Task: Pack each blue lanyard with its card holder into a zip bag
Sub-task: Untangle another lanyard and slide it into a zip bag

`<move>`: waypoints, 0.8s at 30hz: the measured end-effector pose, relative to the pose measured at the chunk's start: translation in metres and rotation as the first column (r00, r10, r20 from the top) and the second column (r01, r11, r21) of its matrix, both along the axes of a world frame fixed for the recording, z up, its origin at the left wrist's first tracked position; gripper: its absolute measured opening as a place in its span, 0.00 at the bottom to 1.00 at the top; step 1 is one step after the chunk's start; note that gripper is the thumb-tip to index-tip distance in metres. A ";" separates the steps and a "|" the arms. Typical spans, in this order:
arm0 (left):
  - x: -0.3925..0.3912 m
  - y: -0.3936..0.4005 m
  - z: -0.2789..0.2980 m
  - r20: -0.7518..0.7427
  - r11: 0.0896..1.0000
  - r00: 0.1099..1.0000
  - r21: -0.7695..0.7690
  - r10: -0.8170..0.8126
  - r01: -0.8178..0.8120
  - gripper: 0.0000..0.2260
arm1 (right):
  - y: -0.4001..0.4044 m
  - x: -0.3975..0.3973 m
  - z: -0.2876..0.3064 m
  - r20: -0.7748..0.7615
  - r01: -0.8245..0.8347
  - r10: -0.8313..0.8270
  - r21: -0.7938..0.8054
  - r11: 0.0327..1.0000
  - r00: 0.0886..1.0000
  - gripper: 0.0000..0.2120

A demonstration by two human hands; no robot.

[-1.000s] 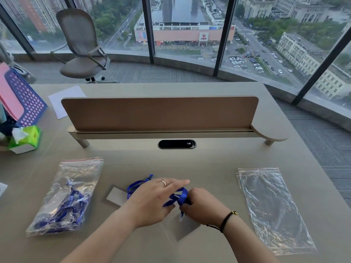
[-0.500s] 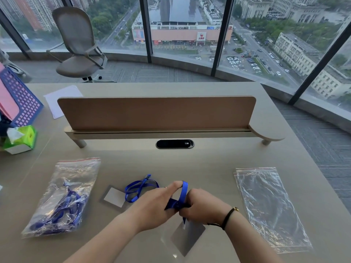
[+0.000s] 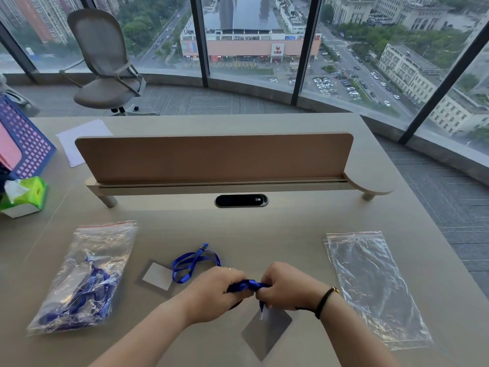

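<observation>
At the near edge of the desk [image 3: 277,229], a card holder [image 3: 266,333] hangs below the two hands, one corner downward, its clip uppermost; the left hand [image 3: 217,292] and right hand [image 3: 287,286] meet knuckle to knuckle, fingers of both curled tight about a bunched blue lanyard [image 3: 247,285], whose exposed length runs left to right between the fists; judged as gathering the strap into a bundle before bagging; just beyond the left hand, a second lanyard [image 3: 191,262] lies loose in a loop, its long axis slanting from near left to far right, its metal clip end pointing away from the person; touching or just beside it on the left, a second card holder [image 3: 156,276] lies flat; well to the left, a filled zip bag [image 3: 87,276] holds several blue straps, red seal at its far end; well to the right, a stack of empty zip bags [image 3: 370,284] lies with openings likewise far; progress, as judged: some sets packed, two sets unpacked, neither yet in a bag; farther off, a divider panel [image 3: 214,157] crosses the desk
</observation>
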State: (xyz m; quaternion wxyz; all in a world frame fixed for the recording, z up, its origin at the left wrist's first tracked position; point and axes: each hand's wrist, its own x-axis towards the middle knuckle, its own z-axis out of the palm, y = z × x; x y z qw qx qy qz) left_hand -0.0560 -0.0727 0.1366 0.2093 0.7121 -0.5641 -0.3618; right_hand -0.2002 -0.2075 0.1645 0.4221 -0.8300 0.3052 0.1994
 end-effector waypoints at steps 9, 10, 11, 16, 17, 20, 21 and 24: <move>-0.020 -0.005 0.004 -0.684 0.869 0.545 0.302 0.485 -0.393 0.13 | -0.002 -0.015 -0.017 0.075 0.307 -0.315 0.099 0.947 0.946 0.17; -0.025 -0.009 0.007 -0.752 0.849 0.429 0.327 0.500 -0.416 0.15 | 0.000 -0.015 -0.019 0.090 0.317 -0.326 0.108 0.942 0.941 0.18; -0.031 -0.014 0.010 -0.811 0.833 0.306 0.351 0.499 -0.428 0.16 | 0.001 -0.016 -0.021 0.105 0.325 -0.338 0.118 0.938 0.935 0.18; -0.047 -0.036 0.023 -0.862 0.729 -0.114 0.482 0.494 -0.487 0.16 | 0.003 -0.024 -0.029 0.228 0.327 -0.363 0.181 0.927 0.903 0.14; -0.048 -0.041 0.022 -0.854 0.703 -0.134 0.494 0.503 -0.511 0.13 | 0.002 -0.028 -0.029 0.241 0.314 -0.355 0.191 0.930 0.903 0.17; -0.046 -0.053 0.014 -0.822 0.633 -0.118 0.512 0.557 -0.580 0.11 | -0.010 -0.044 -0.027 0.232 0.372 -0.415 0.209 0.905 0.880 0.14; -0.045 -0.056 0.012 -0.813 0.613 -0.116 0.515 0.570 -0.599 0.11 | -0.015 -0.049 -0.028 0.244 0.433 -0.467 0.183 0.883 0.850 0.11; -0.041 -0.060 0.003 -0.788 0.570 -0.128 0.537 0.603 -0.622 0.10 | -0.032 -0.065 -0.036 0.333 0.729 -0.749 0.213 0.651 0.572 0.03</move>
